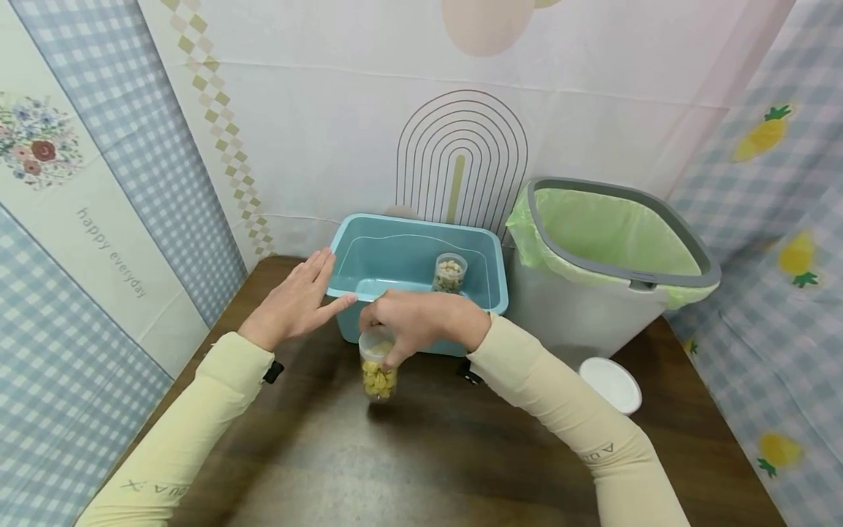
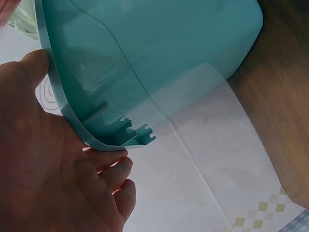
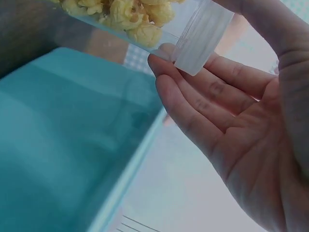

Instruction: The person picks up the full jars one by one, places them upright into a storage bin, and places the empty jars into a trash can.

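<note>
My right hand grips a clear plastic jar by its whitish, translucent top, just in front of a blue plastic bin. Yellow, popcorn-like pieces fill part of that jar, which is tilted slightly. At the bin's left front corner, my left hand touches the rim with its fingers straight and thumb spread. Inside the bin on the right stands another clear jar with pale pieces in it, its lower part hidden behind my right hand.
A grey-rimmed trash bin lined with a green bag stands right of the blue bin. A white oval lid lies on the dark wooden table in front of it. A patterned cloth hangs behind.
</note>
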Demonstrator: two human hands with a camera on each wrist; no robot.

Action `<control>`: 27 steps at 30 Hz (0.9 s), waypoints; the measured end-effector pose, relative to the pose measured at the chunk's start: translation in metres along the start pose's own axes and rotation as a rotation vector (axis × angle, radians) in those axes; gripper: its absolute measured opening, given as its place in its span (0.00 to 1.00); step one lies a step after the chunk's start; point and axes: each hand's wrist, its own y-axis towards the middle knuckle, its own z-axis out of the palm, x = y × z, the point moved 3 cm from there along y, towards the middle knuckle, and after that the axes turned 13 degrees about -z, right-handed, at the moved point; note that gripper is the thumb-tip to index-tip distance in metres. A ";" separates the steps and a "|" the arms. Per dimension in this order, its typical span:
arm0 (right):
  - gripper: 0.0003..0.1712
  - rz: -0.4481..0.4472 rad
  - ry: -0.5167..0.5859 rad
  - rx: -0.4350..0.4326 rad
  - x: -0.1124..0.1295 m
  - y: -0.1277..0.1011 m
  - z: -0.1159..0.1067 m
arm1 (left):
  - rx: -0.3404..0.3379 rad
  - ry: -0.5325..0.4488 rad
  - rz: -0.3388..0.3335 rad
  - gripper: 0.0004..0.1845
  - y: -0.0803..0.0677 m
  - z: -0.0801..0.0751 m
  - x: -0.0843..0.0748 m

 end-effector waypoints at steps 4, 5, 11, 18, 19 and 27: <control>0.31 0.005 0.004 -0.004 0.002 -0.008 -0.012 | -0.003 0.007 0.005 0.51 0.000 -0.001 0.000; 0.31 0.010 0.000 -0.007 0.002 -0.010 -0.015 | -0.005 0.008 0.006 0.51 0.000 -0.001 0.000; 0.31 0.014 -0.018 -0.039 0.004 -0.021 -0.030 | -0.003 0.012 0.002 0.51 0.002 -0.002 0.001; 0.31 0.035 -0.009 -0.062 0.008 -0.030 -0.046 | 0.006 0.018 -0.003 0.51 0.003 -0.001 0.002; 0.31 0.040 -0.005 -0.064 0.008 -0.031 -0.049 | 0.008 0.018 -0.003 0.51 0.004 -0.001 0.002; 0.27 0.058 -0.002 -0.093 0.008 -0.038 -0.073 | 0.019 0.020 -0.013 0.51 0.003 -0.001 0.002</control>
